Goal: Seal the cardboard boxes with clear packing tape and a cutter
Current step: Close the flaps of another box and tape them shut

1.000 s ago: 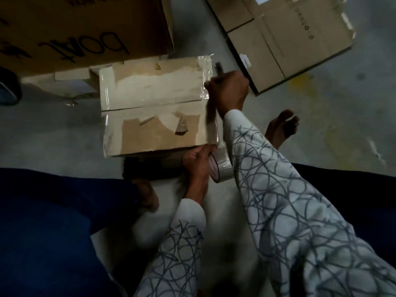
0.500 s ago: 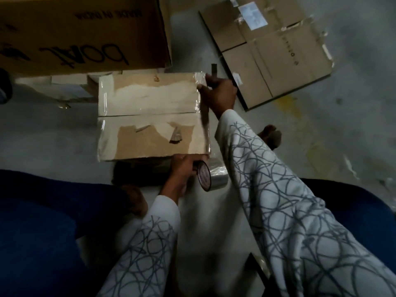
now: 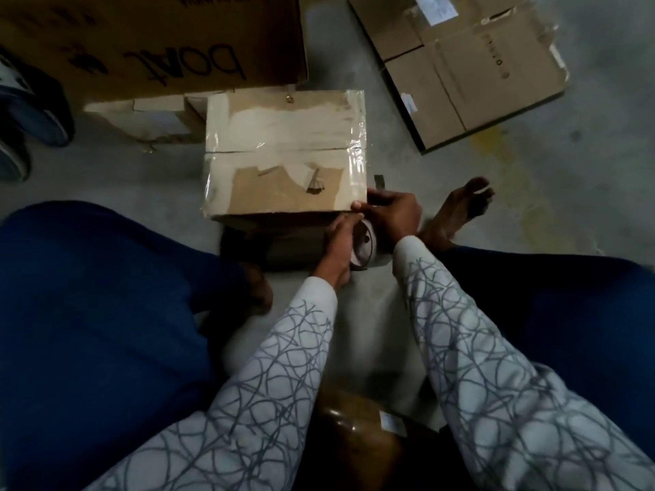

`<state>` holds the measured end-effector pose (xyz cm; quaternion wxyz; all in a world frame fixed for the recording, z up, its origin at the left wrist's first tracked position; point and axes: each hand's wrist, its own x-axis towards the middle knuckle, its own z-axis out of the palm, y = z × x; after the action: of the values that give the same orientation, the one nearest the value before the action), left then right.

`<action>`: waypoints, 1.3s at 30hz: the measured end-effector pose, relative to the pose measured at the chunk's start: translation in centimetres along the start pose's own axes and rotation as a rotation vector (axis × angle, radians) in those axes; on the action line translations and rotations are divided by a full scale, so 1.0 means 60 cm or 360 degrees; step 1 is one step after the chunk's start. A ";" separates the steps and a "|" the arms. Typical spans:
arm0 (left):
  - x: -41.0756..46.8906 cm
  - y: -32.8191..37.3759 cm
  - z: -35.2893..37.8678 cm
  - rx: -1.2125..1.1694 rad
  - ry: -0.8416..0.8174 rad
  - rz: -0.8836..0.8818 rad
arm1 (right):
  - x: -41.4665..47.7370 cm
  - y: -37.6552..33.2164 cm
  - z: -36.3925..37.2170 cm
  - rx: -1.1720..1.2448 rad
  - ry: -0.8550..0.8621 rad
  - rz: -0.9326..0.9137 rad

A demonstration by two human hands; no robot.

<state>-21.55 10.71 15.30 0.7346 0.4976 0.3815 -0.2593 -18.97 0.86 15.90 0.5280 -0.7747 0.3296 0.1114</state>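
Observation:
A small worn cardboard box point(image 3: 283, 154) stands on the floor in front of me, with clear tape along its right edge and over the top seam. My left hand point(image 3: 338, 244) grips the roll of clear packing tape point(image 3: 367, 248) just below the box's near right corner. My right hand point(image 3: 393, 214) is at that same corner, its fingers curled and its fingertips on the tape at the box edge. The dark end of the cutter point(image 3: 379, 180) sticks up out of this hand. Most of the cutter is hidden in the fist.
A large printed carton point(image 3: 152, 40) stands at the back left, with a low open box point(image 3: 152, 115) in front of it. Flattened cardboard point(image 3: 460, 65) lies at the back right. A brown taped parcel point(image 3: 354, 437) sits between my arms. My bare foot point(image 3: 457, 210) rests right of the box.
My right hand has run down the box's right edge from the far corner to the near corner. The left hand stays on the tape roll below the box.

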 end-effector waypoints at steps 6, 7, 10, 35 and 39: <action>0.015 -0.008 0.017 0.0095 -0.0063 0.0039 | 0.006 0.002 0.007 0.0131 0.0136 0.0158; 0.018 -0.014 0.022 0.0170 0.0004 0.0067 | 0.010 0.006 0.006 0.0185 0.0124 0.0199; 0.040 -0.044 0.017 0.0279 0.0232 0.0069 | 0.008 0.013 0.011 0.0281 0.0102 0.0230; 0.008 -0.022 -0.055 0.0753 0.0040 0.0289 | -0.112 -0.002 -0.098 -0.0796 0.0047 -0.0930; 0.004 -0.026 -0.058 0.0708 0.0016 0.0377 | -0.117 0.010 -0.078 -0.0880 0.0048 -0.1046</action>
<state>-23.66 13.37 13.53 0.6304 0.6895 0.2576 -0.2466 -25.47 -0.70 21.07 0.3031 -0.9524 0.0307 0.0102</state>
